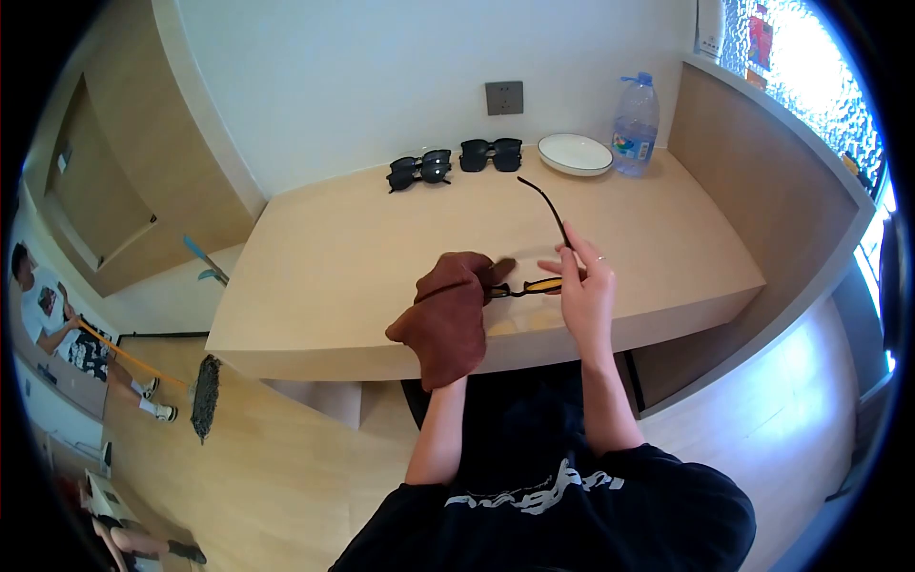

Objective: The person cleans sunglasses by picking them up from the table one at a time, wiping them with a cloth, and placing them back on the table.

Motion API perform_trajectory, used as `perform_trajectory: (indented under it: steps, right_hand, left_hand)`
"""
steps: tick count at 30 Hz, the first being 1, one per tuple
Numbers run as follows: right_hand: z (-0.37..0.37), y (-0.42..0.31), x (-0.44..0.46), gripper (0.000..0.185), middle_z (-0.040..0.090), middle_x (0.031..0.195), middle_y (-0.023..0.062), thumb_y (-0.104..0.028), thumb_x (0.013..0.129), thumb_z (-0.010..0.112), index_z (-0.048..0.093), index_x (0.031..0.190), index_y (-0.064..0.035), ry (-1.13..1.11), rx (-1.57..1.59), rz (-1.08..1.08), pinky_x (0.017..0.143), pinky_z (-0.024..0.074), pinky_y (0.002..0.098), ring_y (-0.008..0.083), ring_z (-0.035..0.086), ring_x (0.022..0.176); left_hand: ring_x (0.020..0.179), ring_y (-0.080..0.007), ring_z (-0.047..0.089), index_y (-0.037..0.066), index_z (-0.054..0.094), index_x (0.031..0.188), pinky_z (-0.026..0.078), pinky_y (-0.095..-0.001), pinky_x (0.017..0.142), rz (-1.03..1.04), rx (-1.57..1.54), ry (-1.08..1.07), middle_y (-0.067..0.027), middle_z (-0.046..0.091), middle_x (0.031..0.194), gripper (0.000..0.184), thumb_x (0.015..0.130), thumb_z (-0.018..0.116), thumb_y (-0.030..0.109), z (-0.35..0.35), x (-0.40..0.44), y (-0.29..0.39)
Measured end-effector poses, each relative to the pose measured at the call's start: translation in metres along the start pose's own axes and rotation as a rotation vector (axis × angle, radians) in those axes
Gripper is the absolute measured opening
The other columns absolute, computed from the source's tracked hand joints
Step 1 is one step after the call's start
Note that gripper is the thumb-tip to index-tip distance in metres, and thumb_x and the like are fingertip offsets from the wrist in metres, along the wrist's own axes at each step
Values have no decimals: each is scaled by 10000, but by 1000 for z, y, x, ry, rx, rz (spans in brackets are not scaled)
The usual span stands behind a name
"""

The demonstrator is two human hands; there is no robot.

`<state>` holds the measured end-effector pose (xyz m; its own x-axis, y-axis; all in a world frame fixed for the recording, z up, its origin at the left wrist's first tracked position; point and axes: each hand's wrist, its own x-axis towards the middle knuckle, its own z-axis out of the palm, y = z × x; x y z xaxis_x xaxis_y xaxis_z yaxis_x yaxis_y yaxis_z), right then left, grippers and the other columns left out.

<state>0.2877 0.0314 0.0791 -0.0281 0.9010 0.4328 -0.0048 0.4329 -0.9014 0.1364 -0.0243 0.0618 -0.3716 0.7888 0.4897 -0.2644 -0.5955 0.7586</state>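
Note:
A reddish-brown cloth [446, 319] drapes over my left hand and hides its fingers. The hand presses the cloth around one side of a pair of black-framed glasses [541, 286] with yellow-tinted lenses. My right hand [588, 296], wearing a ring, is closed on the glasses' other side near the hinge. One temple arm sticks up and away from that hand, toward the wall. The glasses are held just above the front part of the wooden desk [334, 257].
Dark sunglasses [491, 155] and more sunglasses [419, 170] lie along the desk's back edge. Beside them are a white plate [575, 153] and a plastic bottle [636, 129]. A wooden partition [762, 172] borders the right side. At far left, a person holds a mop [204, 398].

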Motion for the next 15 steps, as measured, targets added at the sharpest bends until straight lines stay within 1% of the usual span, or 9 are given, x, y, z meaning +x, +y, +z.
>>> perform_trajectory:
  steps: [1,2,4,5,7,8,10,13,15]
  right_hand:
    - [1,-2,-1,371,608,1140,172,-31,986,508,551,1354,-10,-1,27,-58,584,575,266,227,723,871]
    - [2,-5,-4,371,608,1140,172,-31,986,508,551,1354,-10,-6,29,-53,584,575,266,227,723,871]
    - [-2,-9,-9,465,621,1142,177,-85,903,674,565,1352,-35,-121,-217,-338,702,565,332,263,688,922]
    - [-5,-10,-11,465,621,1142,177,-85,903,674,565,1352,-35,-131,-221,-338,702,565,332,263,688,922]
    - [-11,-12,-15,666,628,1186,178,-151,746,825,574,1357,-69,-203,-467,-540,865,512,397,317,622,1033]
    - [-13,-13,-17,666,628,1186,178,-151,746,825,574,1357,-69,-211,-472,-545,865,512,397,317,622,1033]
    - [-17,-16,-20,780,619,1265,153,-195,644,880,582,1359,-97,-339,-475,-327,971,454,420,342,541,1164]
    - [-16,-16,-20,775,605,1304,130,-184,651,877,577,1363,-115,-335,-497,-353,972,453,416,326,536,1178]
    - [-16,-21,-16,775,607,1301,121,-182,653,876,572,1362,-114,-350,-514,-401,975,451,421,324,534,1186]
  left_hand:
    - [845,-223,662,22,613,947,546,-357,700,-4,-166,2,-113,647,890,155,840,623,135,-1,-3,-2]
    - [831,-217,661,20,617,931,545,-354,694,4,-288,4,-110,648,872,144,836,621,128,-2,-6,-3]
    - [801,-205,659,16,624,901,544,-348,682,38,-404,14,-105,649,836,123,826,616,113,0,-8,-1]
    - [801,-205,659,16,624,901,544,-348,682,40,-408,23,-105,649,836,123,826,616,113,4,-10,2]
    - [766,-202,663,-8,597,854,547,-333,664,89,171,420,-87,627,804,62,845,555,37,17,-14,16]
    - [766,-202,663,-8,597,854,547,-333,664,90,164,428,-87,627,804,62,845,555,37,23,-13,25]
    - [586,-362,677,-7,499,744,562,-427,581,13,11,556,-147,568,728,165,894,445,37,33,-8,41]
    - [581,-358,677,-10,500,743,562,-423,576,-55,21,614,-147,570,722,161,887,441,31,33,-6,50]
    - [577,-355,676,-12,501,742,561,-421,572,-80,14,627,-147,571,718,158,883,438,26,32,-5,56]
